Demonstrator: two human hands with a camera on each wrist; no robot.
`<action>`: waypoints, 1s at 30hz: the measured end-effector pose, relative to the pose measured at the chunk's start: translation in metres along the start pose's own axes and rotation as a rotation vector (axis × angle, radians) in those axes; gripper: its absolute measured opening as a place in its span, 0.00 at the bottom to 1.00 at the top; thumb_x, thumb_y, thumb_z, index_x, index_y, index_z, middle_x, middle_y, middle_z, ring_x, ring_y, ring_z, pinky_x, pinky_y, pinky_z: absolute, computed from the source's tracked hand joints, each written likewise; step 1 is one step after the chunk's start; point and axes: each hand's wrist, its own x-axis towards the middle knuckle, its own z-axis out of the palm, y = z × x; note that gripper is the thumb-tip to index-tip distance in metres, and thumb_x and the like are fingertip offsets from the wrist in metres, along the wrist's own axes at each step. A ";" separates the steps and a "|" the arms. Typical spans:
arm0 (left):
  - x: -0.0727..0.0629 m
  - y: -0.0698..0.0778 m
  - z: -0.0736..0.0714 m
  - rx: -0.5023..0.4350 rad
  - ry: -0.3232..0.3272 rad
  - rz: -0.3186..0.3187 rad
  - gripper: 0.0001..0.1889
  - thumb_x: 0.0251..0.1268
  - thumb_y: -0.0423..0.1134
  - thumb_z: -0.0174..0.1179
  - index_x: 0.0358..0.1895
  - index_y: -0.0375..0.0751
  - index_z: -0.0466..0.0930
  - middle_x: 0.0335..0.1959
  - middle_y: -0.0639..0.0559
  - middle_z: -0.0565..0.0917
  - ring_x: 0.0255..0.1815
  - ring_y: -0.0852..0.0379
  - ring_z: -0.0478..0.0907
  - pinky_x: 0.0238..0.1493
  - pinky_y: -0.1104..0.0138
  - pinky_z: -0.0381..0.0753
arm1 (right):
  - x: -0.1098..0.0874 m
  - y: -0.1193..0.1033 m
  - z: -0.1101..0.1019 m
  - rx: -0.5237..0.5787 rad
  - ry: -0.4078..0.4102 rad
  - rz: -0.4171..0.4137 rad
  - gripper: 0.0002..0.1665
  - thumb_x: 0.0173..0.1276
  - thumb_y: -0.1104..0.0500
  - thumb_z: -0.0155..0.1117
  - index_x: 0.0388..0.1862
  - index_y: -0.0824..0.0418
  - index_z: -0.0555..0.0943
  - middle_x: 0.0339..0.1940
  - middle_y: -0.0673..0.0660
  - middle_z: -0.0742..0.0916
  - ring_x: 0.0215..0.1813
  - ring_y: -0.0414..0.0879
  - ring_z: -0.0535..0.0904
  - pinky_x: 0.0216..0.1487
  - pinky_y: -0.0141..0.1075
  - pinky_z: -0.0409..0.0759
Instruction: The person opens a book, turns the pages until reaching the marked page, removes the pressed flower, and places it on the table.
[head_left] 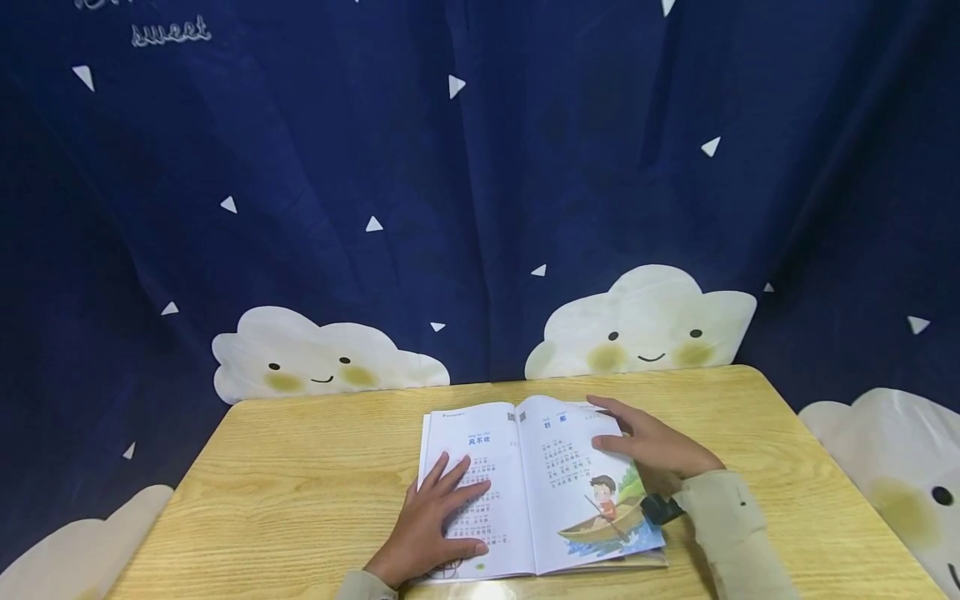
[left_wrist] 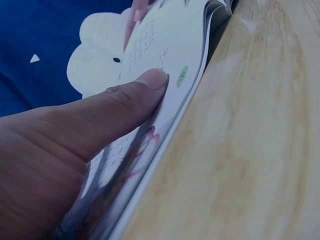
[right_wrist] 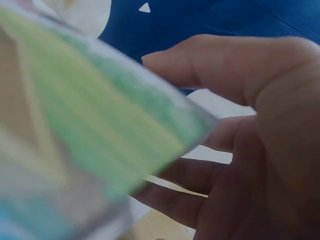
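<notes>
While my left hand [head_left: 433,518] lies spread on the open book [head_left: 529,492], at the surface [head_left: 300,492]'s near side, my right hand [head_left: 654,442], loosely parted around the right page [head_left: 570,467], should guide it lightly.

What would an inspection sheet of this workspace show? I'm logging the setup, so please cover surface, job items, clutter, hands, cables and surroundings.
Surface: light wood-grain table.
Job's things: one book, lying open; text on the left page, text and a boat picture on the right page.
Clutter: nothing seen.
Left hand: rests on the left page, fingers spread.
Right hand: at the right page's outer edge; whether it pinches the page is unclear. A black device sits at the wrist.
Cables: nothing seen.
Surroundings: dark blue curtain behind the table, printed with white triangles and smiling clouds.
</notes>
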 end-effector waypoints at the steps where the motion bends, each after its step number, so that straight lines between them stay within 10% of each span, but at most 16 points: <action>1: 0.000 0.000 0.000 -0.002 -0.001 -0.001 0.42 0.42 0.74 0.61 0.67 0.72 0.68 0.76 0.56 0.56 0.78 0.43 0.40 0.63 0.28 0.42 | -0.001 0.000 -0.001 0.003 -0.001 -0.009 0.45 0.68 0.50 0.64 0.77 0.59 0.54 0.66 0.64 0.74 0.55 0.51 0.78 0.58 0.45 0.73; 17: 0.000 0.001 0.000 -0.011 0.006 0.001 0.42 0.41 0.75 0.61 0.67 0.71 0.69 0.76 0.55 0.57 0.78 0.42 0.41 0.63 0.28 0.42 | -0.008 0.005 -0.011 0.041 0.028 -0.043 0.37 0.72 0.48 0.58 0.76 0.51 0.57 0.74 0.64 0.64 0.73 0.64 0.58 0.66 0.58 0.64; 30: 0.000 0.001 0.000 -0.015 0.008 0.002 0.42 0.41 0.75 0.61 0.67 0.71 0.69 0.76 0.55 0.57 0.78 0.42 0.41 0.63 0.28 0.43 | -0.009 0.003 -0.014 0.093 0.041 -0.081 0.31 0.77 0.48 0.49 0.75 0.55 0.61 0.71 0.63 0.70 0.71 0.60 0.64 0.68 0.54 0.61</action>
